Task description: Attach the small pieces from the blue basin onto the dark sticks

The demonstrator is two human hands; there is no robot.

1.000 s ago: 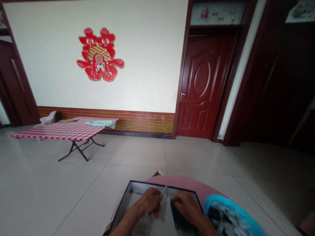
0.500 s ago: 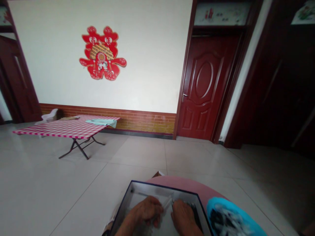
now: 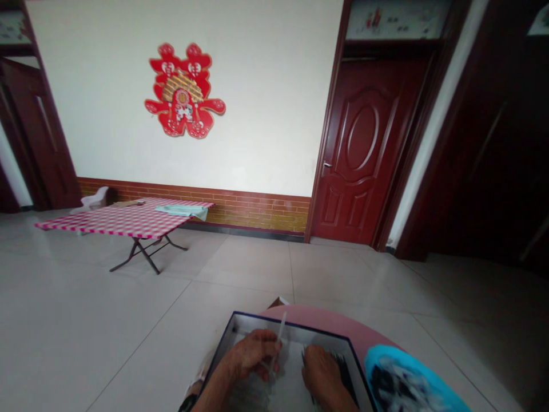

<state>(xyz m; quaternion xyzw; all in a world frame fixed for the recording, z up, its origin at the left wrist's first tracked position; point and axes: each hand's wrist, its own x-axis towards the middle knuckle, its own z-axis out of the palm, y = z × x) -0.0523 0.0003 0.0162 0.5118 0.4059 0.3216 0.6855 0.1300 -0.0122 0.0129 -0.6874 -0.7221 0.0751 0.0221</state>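
Note:
My left hand point(image 3: 257, 350) is closed on a thin, translucent whitish tube point(image 3: 282, 327), which stands nearly upright between the thumb and fingers. Below and around it lies a shallow box point(image 3: 300, 329) with pale inner walls and a dark blue rim. My right hand point(image 3: 322, 369) is inside the same box at its right side, fingers curled downward. A thin dark sliver shows at its fingertips, too small to name. Beside that hand lie dark thin pieces point(image 3: 345, 372), partly hidden beneath it. Blurred pale pieces lie under my left forearm.
The box rests on a round pink table point(image 3: 334, 318). Right of it, a bright blue basin point(image 3: 384, 353) holds dark and clear pieces. Across the tiled floor stands a folding table with a checked cloth point(image 3: 115, 220). A red door point(image 3: 358, 143) is behind.
My left hand has tipped the tube from a slant to nearly upright and raised it. My right hand stays at the dark pieces, shifted slightly. The whole view has moved a little.

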